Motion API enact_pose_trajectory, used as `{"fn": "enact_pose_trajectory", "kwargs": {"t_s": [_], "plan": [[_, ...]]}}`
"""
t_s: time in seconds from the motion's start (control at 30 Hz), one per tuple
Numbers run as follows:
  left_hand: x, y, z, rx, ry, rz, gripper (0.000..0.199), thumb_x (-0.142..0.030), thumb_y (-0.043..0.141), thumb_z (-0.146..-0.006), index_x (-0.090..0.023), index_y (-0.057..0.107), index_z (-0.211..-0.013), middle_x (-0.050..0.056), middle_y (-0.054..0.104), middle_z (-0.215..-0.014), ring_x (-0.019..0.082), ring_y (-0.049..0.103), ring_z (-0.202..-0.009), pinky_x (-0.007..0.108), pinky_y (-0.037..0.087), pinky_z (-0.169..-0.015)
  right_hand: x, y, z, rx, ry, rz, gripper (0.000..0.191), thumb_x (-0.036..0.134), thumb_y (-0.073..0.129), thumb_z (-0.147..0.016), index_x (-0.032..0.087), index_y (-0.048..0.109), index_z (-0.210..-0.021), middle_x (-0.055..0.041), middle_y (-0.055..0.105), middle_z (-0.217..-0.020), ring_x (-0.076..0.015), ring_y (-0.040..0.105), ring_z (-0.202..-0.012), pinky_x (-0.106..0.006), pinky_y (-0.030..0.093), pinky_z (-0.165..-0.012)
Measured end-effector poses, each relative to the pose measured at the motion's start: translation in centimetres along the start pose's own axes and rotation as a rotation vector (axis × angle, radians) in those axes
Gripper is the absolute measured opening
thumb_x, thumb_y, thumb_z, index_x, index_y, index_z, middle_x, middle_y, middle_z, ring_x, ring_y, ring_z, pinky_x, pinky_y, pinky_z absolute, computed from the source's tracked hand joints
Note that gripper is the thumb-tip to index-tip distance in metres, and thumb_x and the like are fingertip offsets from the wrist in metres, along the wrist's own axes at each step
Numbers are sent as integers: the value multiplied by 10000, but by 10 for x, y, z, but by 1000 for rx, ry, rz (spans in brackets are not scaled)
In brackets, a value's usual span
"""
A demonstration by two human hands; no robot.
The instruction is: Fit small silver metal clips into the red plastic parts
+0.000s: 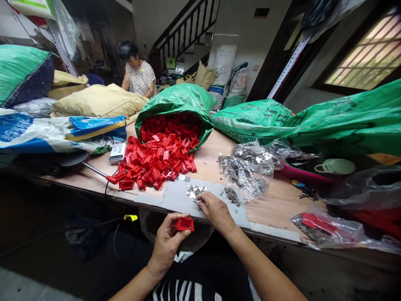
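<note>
Beyond the wooden surface, a dark stair railing climbs the wall, and a person in a dotted top sits at the far side among stuffed sacks. From my head view, a green woven sack lies on its side with its mouth towards me, so red plastic housings spill out in a heap, presumably to keep them within easy reach. Silver metal pieces sit in a small pile on a grey sheet near the front edge, with darker metal parts just beside; their pale backing likely makes such tiny things easier to pick out. My left hand is closed around one red housing, thumb below and fingers behind, its hollow side turned up towards me, probably so I can see inside. My right hand has thumb and fingertips drawn nearly together at the near edge of the silver pile; whether a piece is between them I cannot tell.
</note>
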State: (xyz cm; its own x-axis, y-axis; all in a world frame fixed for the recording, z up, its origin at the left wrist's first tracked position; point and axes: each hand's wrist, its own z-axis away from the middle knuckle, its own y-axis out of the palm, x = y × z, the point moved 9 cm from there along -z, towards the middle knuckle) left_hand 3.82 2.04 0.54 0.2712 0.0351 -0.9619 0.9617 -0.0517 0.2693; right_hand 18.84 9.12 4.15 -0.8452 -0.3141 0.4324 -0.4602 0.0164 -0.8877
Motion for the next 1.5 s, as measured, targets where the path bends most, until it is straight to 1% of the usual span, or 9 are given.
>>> {"fn": "enact_pose_trajectory", "kwargs": {"t_s": [0.13, 0.23, 0.33, 0.5, 0.8, 1.03, 1.23, 1.37, 1.5], "plan": [[0, -3, 1, -3, 3, -50, 300, -237, 712, -741, -207, 620, -1025, 60, 683, -1084, 183, 639, -961, 294, 481, -884, 2, 12, -8, 52, 26, 152, 107, 200, 527, -874, 226, 595, -953, -32, 636, -963, -164, 609, -874, -242, 431, -724], [-1, -5, 1, -11, 1, -64, 306, -251, 719, -728, -196, 625, -1014, 71, 686, -1080, 200, 642, -968, 310, 487, -885, 2, 15, -9, 71, 36, 180, 73, 203, 540, -871, 224, 587, -922, -27, 632, -944, -162, 606, -860, -236, 420, -701], [-3, -6, 1, -29, 1, -61, 307, -256, 723, -720, -186, 632, -1004, 75, 693, -1052, 204, 649, -951, 319, 495, -878, 1, 14, -10, 73, 26, 174, 57, 197, 539, -872, 221, 578, -905, -29, 626, -938, -162, 601, -863, -239, 418, -707], [-6, -5, -2, -48, 7, -44, 302, -255, 732, -707, -186, 642, -987, 65, 705, -1002, 197, 659, -909, 310, 508, -850, -1, 12, -10, 54, 23, 138, 74, 192, 539, -872, 224, 568, -933, -35, 620, -959, -167, 596, -872, -251, 419, -716], [-4, -4, -1, -33, -7, -42, 301, -255, 726, -718, -189, 633, -996, 60, 700, -1003, 182, 652, -899, 295, 503, -845, 1, 12, -14, 89, 5, 135, 69, 184, 546, -859, 222, 582, -903, -20, 624, -919, -158, 591, -850, -241, 394, -703], [-1, -5, 0, -33, -17, -50, 312, -264, 726, -720, -185, 622, -1004, 70, 696, -1039, 187, 651, -910, 297, 497, -851, 3, 9, -12, 78, -3, 104, 78, 165, 525, -856, 209, 559, -911, -32, 613, -942, -153, 579, -852, -235, 381, -712], [1, -6, 0, -37, -28, -38, 318, -273, 729, -714, -184, 624, -1000, 72, 696, -1036, 191, 651, -910, 302, 498, -850, -1, 8, -14, 71, -4, 51, 100, 152, 470, -864, 211, 526, -922, -11, 628, -868, -145, 576, -786, -232, 375, -685], [1, -6, -1, -48, -30, -39, 324, -280, 737, -701, -179, 631, -990, 73, 699, -1011, 191, 652, -886, 305, 504, -834, -2, 10, -14, 86, -24, 25, 136, 126, 458, -853, 213, 543, -913, -9, 646, -887, -142, 590, -815, -226, 385, -700], [2, -5, -2, -44, -29, -27, 322, -274, 743, -696, -177, 635, -984, 65, 701, -982, 187, 652, -884, 298, 501, -838, -3, 10, -14, 72, -34, 17, 185, 113, 443, -850, 208, 570, -945, -31, 643, -936, -153, 584, -869, -241, 396, -749]]}}
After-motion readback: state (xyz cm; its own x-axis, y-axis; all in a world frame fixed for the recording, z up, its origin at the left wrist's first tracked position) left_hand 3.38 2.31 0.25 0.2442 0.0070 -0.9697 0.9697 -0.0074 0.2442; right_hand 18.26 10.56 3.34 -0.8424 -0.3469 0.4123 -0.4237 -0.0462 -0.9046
